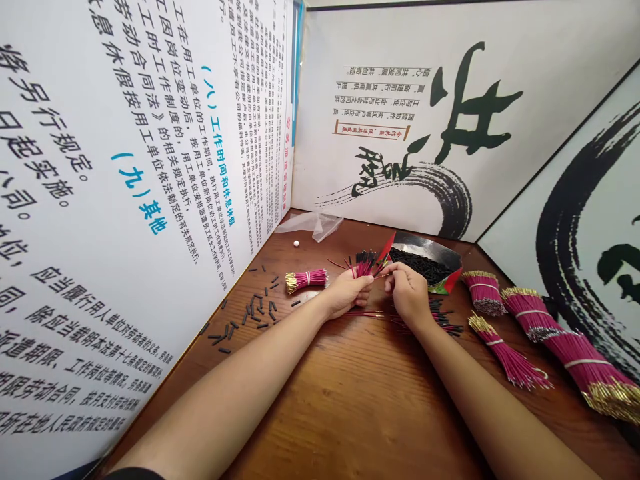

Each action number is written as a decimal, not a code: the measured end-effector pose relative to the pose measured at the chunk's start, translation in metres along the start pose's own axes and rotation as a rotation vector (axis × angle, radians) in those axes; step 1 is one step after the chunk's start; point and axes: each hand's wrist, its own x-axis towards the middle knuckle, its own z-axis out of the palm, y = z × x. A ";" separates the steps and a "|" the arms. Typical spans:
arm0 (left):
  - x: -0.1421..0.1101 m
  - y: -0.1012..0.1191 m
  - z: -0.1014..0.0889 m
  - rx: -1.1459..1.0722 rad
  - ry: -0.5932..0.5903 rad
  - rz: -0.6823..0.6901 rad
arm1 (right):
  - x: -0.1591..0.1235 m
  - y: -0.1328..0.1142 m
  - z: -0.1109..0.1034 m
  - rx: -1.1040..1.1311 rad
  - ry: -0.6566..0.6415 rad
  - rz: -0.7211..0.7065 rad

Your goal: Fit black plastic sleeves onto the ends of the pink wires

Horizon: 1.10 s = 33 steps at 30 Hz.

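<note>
Both arms (pixel 245 373) (pixel 485 393) reach forward, fingers (pixel 364 285) curled inward.

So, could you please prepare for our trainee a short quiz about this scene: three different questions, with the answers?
1. Which hand grips the fanned bunch of black-tipped magenta wires?
2. What fills the open packet beyond the right hand?
A) white bands
B) black tube pieces
C) gold pins
3. True or false: all the black tube pieces in view are inside the open packet.

Key:
1. The left hand.
2. B.
3. False; many lie loose on the wooden table.
</note>
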 end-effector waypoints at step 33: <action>0.000 0.001 -0.006 -0.185 0.003 0.007 | -0.008 0.005 0.018 0.042 0.012 -0.055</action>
